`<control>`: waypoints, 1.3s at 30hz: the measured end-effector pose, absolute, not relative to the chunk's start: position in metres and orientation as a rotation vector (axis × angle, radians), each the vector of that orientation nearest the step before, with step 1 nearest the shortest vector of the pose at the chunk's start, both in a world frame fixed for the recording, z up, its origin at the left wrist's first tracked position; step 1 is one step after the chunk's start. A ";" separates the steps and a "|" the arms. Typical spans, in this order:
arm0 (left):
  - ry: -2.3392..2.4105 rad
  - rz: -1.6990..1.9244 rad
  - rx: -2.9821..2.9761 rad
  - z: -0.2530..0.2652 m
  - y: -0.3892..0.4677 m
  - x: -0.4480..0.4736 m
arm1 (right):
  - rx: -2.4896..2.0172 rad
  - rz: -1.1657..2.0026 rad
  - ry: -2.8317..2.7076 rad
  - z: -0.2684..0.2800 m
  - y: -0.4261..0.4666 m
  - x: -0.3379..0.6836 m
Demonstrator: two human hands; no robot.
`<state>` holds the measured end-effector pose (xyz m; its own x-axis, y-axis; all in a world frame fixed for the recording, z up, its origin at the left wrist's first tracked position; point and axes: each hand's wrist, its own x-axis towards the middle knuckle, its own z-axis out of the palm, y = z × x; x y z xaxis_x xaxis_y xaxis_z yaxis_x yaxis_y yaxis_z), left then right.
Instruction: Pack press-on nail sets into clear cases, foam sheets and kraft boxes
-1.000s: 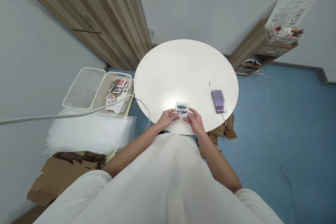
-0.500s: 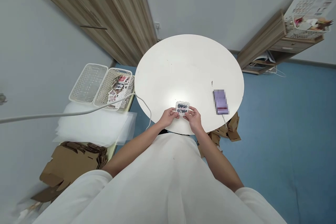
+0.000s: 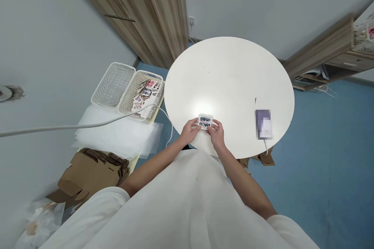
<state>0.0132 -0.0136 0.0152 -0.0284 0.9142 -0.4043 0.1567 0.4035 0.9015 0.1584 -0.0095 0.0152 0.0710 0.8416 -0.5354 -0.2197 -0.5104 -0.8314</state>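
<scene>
Over the near edge of the white round table (image 3: 230, 74) is a small clear plastic case (image 3: 205, 120). Two rows of dark, glossy pieces, which look like press-on nails, show inside it. My left hand (image 3: 189, 130) grips the case by its left side, thumb at the near corner. On the opposite side my right hand (image 3: 216, 132) pinches it between thumb and fingers. Both hands are closed on the case, which faces up toward me. Whether it touches the tabletop I cannot tell.
Left of the table stand an open white basket (image 3: 159, 101) of printed cards and another white basket (image 3: 96, 99) with clear items. Translucent sheets (image 3: 108, 132) and folded cardboard boxes (image 3: 87, 175) lie nearer. A white cable (image 3: 87, 126) crosses there. A pixelated purple object (image 3: 261, 118) rests at the table's right.
The view has turned left, so the table and baskets appear further right. Both hands keep the same hold on the plastic case.
</scene>
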 end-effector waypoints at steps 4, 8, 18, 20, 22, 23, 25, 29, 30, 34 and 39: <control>1.519 0.831 1.007 0.015 -0.003 -0.014 | -1.550 1.543 -0.768 0.013 0.003 0.124; 1.573 0.827 0.999 0.011 0.010 -0.046 | -1.622 1.515 -0.943 0.010 0.019 0.088; 1.668 0.778 0.908 -0.013 0.056 -0.115 | -1.796 1.480 -1.203 -0.012 0.073 0.017; 1.664 0.790 0.893 -0.018 0.065 -0.123 | -1.797 1.482 -1.241 -0.015 0.083 0.008; 1.659 0.806 0.894 -0.023 0.072 -0.128 | -1.800 1.477 -1.276 -0.017 0.092 0.001; 1.657 0.814 0.899 -0.025 0.075 -0.130 | -1.805 1.470 -1.286 -0.018 0.096 -0.002; 1.656 0.824 0.915 -0.028 0.081 -0.133 | -1.810 1.447 -1.299 -0.019 0.103 -0.007; 1.670 0.821 0.951 -0.030 0.089 -0.135 | -1.782 1.388 -1.348 -0.023 0.111 -0.013; 1.671 0.817 0.962 -0.030 0.089 -0.135 | -1.778 1.375 -1.367 -0.024 0.111 -0.013; 1.666 0.798 1.001 -0.025 0.091 -0.137 | -1.817 1.325 -1.454 -0.026 0.110 -0.015; 1.680 0.784 1.031 -0.021 0.090 -0.137 | -1.874 1.269 -1.500 -0.028 0.107 -0.016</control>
<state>-0.1375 0.0901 -0.0211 -0.1636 0.9011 -0.4015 0.2716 0.4324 0.8598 -0.0164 0.1073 -0.0276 -0.0002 0.9218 -0.3876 0.5349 -0.3274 -0.7789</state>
